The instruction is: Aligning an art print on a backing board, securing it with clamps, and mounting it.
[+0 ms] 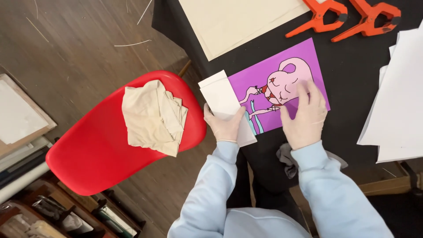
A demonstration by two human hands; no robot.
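1. The left hand (224, 125) wears a thin pale glove. Its fingers and thumb pinch the near end of a white folded paper (222, 103). The grip is closed on that paper.
2. The right hand (305, 117) wears a glove too. It lies flat and open on the purple picture (282, 83), with fingers spread. It presses down and holds nothing.
3. The purple picture is the big thing to look at. It has a pink cartoon animal on it. It lies flat on the black table (352, 75), and its long side runs from the lower left up to the upper right.
4. The white folded paper sits at the left end of the purple picture and covers that short edge. Its long side runs across the picture's long side.
5. So the picture stretches away to the right of the left hand's grip. The left hand is nearer that left edge. The right hand is nearer the middle and lower right part.
6. Above the purple picture lies a big cream sheet (238, 22).
7. Up and right of the picture are two orange clamps (348, 17).
8. Right of the picture is a stack of white papers (396, 101).
9. Left of the picture, off the table, is a red chair (92, 154) with a crumpled cream cloth (152, 117) on it.
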